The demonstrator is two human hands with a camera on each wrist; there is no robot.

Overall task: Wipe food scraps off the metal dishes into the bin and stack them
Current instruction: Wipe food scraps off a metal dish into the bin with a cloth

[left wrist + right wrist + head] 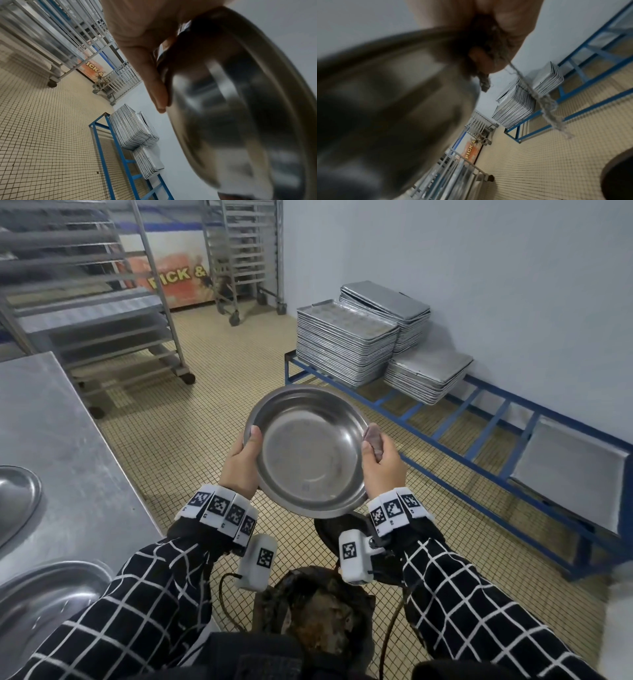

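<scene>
Steel dish [308,450], 1 held over the bin [318,611]: left grip [241,465] clamps its rim, right grip [383,463] pinches rim and cloth [373,438]. 2 dishes [41,604] lie at the surface [68,440] edge.

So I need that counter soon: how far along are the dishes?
Done: the held dish looks wiped. In hand: left hand grips its rim, right hand holds a cloth there, above the bin. Left: stacking it; two dishes wait on the counter.
</scene>
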